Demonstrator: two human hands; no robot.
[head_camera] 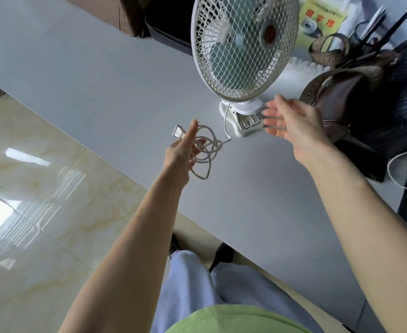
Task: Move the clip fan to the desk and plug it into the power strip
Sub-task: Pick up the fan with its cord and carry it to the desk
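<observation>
Both bare arms reach out over the tabletop from its near edge. The left hand [182,150] is turned on its side, with one finger stretched straight and the others bent in a little. The right hand [291,120] is wide open, palm facing left, fingers spread apart. Its fingertips [268,113] look blurry, so I can't tell if they touch anything.
</observation>
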